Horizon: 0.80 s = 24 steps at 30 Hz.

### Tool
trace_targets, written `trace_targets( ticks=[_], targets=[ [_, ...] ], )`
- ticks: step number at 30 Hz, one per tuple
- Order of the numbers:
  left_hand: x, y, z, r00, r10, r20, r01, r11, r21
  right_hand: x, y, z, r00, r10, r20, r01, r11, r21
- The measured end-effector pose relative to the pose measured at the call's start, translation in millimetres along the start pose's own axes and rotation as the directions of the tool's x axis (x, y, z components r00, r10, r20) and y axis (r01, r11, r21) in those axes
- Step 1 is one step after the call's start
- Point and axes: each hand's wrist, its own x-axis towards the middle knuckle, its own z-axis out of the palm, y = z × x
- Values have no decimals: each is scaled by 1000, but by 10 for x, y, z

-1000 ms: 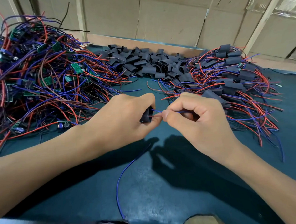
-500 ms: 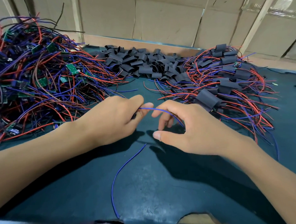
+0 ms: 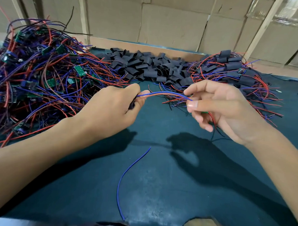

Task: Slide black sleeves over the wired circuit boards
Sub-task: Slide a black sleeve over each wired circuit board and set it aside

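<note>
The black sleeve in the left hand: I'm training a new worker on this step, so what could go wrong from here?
1. The left hand grips the black sleeve with wires running out toward the right hand; a loose grip could let them slip back out.
2. The finished pile lies right behind, so the wire ends might snag there.

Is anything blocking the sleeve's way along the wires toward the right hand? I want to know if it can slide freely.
Nothing visible does. The left hand grips the sleeve; the wires run bare from it to the right hand, which pinches them. The board at their end is mostly hidden behind the right fingers.
</note>
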Motion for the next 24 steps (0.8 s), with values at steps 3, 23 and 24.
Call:
trace_targets(
  ticks=[3,23,24],
  targets=[
    [12,-16,-27,998,-13,-58,11,999,-39,-1,-30,-69,998,59,-1,-59,997,-54],
    [51,-99,-8,936,315,-157,-235,891,389,-56,138,266,956,-286,-57,262,927,-268],
    [58,-102,-15,928,333,-166,-233,868,437,-52,139,267,955,-287,-70,259,927,-272]
  ],
)
